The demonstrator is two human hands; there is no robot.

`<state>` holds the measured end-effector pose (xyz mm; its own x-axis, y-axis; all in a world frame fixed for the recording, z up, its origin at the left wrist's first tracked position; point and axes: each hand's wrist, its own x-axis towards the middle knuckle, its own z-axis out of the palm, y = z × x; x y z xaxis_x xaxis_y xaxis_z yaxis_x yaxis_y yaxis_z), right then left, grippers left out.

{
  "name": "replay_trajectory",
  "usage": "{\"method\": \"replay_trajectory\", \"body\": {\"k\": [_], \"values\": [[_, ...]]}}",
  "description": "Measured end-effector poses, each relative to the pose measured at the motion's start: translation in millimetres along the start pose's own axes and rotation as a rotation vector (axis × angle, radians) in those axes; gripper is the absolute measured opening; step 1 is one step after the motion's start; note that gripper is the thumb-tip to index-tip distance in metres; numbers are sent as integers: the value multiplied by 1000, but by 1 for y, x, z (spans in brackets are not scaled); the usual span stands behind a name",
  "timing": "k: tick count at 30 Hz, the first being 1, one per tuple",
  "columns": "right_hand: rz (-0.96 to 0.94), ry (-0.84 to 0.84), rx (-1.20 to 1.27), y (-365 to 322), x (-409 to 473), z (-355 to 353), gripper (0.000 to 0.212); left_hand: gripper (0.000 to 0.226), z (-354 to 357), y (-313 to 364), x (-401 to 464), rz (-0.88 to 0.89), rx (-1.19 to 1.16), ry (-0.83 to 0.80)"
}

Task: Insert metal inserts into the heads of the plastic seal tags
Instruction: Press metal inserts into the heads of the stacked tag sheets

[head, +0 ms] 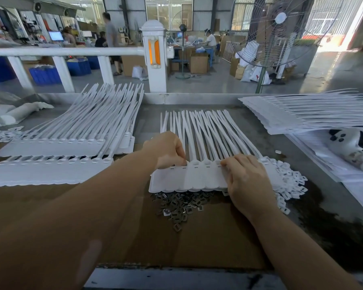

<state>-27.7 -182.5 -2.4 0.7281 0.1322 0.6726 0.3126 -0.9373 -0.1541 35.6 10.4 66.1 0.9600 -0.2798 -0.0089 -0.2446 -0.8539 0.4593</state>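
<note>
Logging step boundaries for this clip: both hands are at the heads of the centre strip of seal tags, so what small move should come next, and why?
Probably the right hand should slide to the next head along the strip of seal tags. Its fingertips press at one head while the left hand pinches the strip's edge steady. Whether an insert is in the fingers is hidden; if not, the pile of metal inserts lies just below.

We see our left hand (168,151) and right hand (246,178), fingers curled, pressing on the heads of a joined strip of white plastic seal tags (199,176) lying over a heap of small grey metal inserts (178,204) on brown cardboard (208,243).
</note>
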Motion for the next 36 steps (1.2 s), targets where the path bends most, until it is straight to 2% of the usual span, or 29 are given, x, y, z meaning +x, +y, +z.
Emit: {"method": "replay_trajectory", "body": {"k": [6,14,17,20,21,24,27,29,32,36], "values": [[5,18,-3,0,0,1,10,5,0,-4,-4,0,-98,34],[7,43,20,0,0,2,16,8,8,-4,-29,85,-159,115],[13,51,23,-1,0,2,20,16,14,4,-44,179,-100,18],[1,66,30,-2,0,1,34,8,21,10,-54,251,-55,-109],[3,70,27,-2,0,1,34,3,23,10,-55,266,-35,-127],[19,72,17,-3,-1,1,23,11,27,10,-55,300,99,-131],[3,65,23,-3,0,1,31,18,30,9,-55,322,196,-144],[1,57,16,-2,0,1,29,20,32,8,-55,335,224,-143],[17,37,5,-1,0,1,15,17,34,7,-54,349,224,-121],[8,32,-1,-1,-1,1,16,5,37,7,-54,329,119,-84]]}}
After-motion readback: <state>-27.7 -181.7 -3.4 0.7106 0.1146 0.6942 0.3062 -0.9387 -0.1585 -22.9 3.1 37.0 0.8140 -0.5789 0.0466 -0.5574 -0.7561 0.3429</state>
